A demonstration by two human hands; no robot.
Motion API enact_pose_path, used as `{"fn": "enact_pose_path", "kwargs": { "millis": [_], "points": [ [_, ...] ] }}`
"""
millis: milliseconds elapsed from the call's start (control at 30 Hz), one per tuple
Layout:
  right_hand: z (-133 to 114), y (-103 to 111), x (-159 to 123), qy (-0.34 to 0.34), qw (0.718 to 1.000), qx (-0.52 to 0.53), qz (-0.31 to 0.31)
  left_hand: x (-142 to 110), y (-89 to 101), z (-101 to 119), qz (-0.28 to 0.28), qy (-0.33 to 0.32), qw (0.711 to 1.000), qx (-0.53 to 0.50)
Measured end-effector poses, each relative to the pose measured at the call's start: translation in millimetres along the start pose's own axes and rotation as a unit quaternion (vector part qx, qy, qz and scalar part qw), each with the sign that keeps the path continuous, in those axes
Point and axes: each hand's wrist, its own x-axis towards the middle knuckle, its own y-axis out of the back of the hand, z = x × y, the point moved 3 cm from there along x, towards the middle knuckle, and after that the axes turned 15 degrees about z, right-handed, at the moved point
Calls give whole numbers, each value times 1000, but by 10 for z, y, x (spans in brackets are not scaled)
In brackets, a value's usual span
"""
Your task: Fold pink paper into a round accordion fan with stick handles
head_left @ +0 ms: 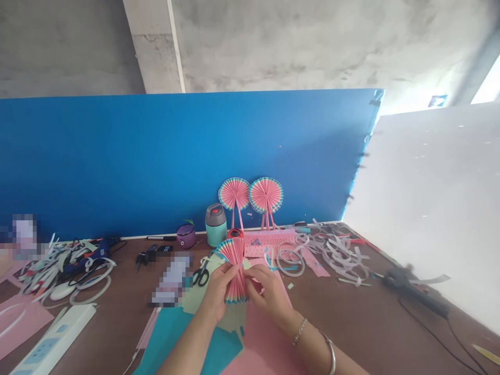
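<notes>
A pleated paper fan (235, 255) in pink, with blue, green and yellowish edges, is spread above and below its pinched middle. My left hand (221, 284) grips that middle from the left, thumb on top. From the right, my right hand (267, 289) has its fingers closed at the same spot. A small pale green paper scrap (246, 264) shows by my right fingertips; whether they hold it I cannot tell. Beneath the hands lie pale green paper (230, 320), teal paper (172, 333) and pink paper (269, 338). Black-handled scissors (201, 277) lie left of the fan.
Two round pink paper fans (266, 195) lean on the blue partition (156, 166). A teal flask (216, 226), purple cup (186, 236) and blurred phone (172, 278) stand or lie leftward. White strips (344, 255) and a glue gun (414, 291) are right; a power strip (58, 338) is left.
</notes>
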Motion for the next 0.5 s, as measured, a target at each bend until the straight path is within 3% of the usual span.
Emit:
{"fn": "enact_pose_path", "kwargs": {
  "millis": [267, 500],
  "points": [
    [50, 1, 6, -60, 998, -1, -17, 44, 37, -57, 9, 8, 1000, -6],
    [155, -50, -4, -168, 985, 34, -8, -27, -44, 2, -2, 23, 1000, -22]
  ]
}}
